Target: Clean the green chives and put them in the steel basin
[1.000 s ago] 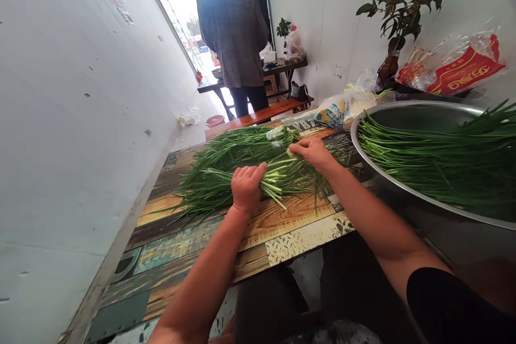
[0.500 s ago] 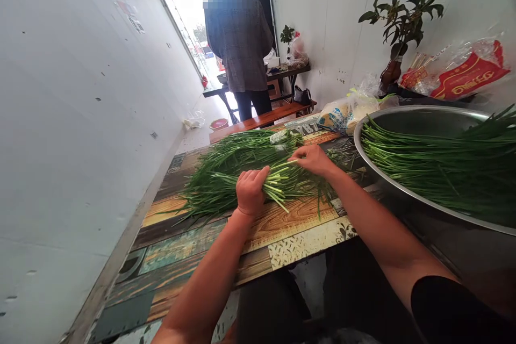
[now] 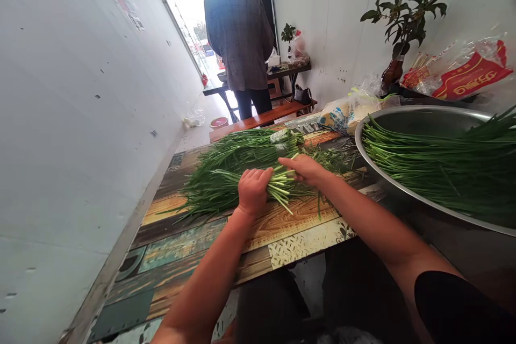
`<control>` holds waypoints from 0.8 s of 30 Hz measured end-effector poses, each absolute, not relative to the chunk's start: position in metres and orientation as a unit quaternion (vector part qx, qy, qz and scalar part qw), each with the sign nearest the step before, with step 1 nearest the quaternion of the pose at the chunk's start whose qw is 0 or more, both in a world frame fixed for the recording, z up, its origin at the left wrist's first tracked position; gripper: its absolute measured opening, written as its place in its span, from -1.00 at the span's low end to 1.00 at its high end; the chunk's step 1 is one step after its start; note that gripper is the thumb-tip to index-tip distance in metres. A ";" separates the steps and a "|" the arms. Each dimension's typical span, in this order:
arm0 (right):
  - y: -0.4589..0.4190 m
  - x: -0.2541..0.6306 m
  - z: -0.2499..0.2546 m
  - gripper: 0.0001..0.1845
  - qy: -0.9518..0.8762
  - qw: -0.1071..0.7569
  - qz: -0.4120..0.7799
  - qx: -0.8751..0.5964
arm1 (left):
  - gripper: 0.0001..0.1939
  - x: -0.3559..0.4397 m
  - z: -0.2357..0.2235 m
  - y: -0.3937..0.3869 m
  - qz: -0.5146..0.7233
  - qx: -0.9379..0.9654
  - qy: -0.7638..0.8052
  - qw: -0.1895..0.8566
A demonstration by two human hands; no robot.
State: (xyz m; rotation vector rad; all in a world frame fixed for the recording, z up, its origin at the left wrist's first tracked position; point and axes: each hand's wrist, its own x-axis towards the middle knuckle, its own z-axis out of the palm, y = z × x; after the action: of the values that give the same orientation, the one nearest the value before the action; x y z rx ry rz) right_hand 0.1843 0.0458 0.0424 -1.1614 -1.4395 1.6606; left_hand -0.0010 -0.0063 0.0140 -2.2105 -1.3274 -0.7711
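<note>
My left hand is closed around a bunch of garlic chives, whose pale stem ends stick out to the right. At those ends, my right hand has its fingers curled in on the stems, the thumb lying along the top. How many stems it grips is hidden. Beyond and left of my hands spreads a heap of chives on the patterned table. A white band wraps part of it. Loose trimmings lie just past my right hand.
A large metal basin with many chives stands on the right. Behind it are plastic bags, a potted plant and a red package. A person stands with their back turned beyond a wooden bench.
My right hand has moved from past the stem ends in and down onto them, turning thumb up. The left hand keeps its hold on the bunch. The view has shifted slightly.
</note>
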 end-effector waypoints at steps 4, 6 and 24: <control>0.052 0.186 0.043 -0.49 -0.415 0.306 0.744 -0.425 | -0.77 -0.002 0.015 -0.008 -0.282 -0.798 -0.475 0.240; 0.058 0.192 0.045 -0.53 -0.359 0.340 0.761 -0.419 | -0.76 -0.003 0.014 -0.007 -0.290 -0.793 -0.483 0.230; 0.057 0.209 0.045 -0.76 -0.775 0.363 0.364 -0.367 | -0.74 -0.009 0.011 -0.004 -0.286 -0.808 -0.457 0.238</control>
State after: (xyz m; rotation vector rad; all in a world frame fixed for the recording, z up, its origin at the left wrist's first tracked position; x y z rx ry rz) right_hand 0.2092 0.0569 0.0449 -0.9452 -1.9956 0.9368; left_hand -0.0094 -0.0035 0.0114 -2.2131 -1.2535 -0.7832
